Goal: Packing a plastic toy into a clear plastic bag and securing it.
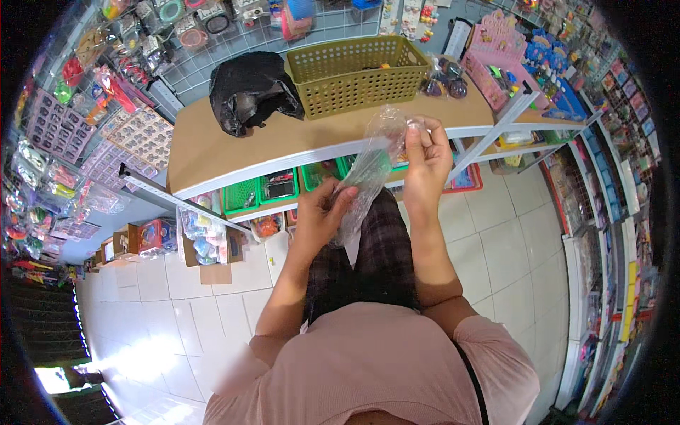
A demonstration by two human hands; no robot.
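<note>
Fingers of your left hand [320, 212] and right hand [425, 157] pinch a clear plastic bag [368, 170]; contents unclear. Beyond, an olive basket [354, 74] sits on the shelf [205, 152].

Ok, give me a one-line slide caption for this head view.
Both hands, left hand and right hand, hold a clear plastic bag before a shelf bearing a green basket.

A small shop, it seems: wire wall grids [212, 57] hung with packaged trinkets, shelves [609, 212] crowded with goods.
</note>
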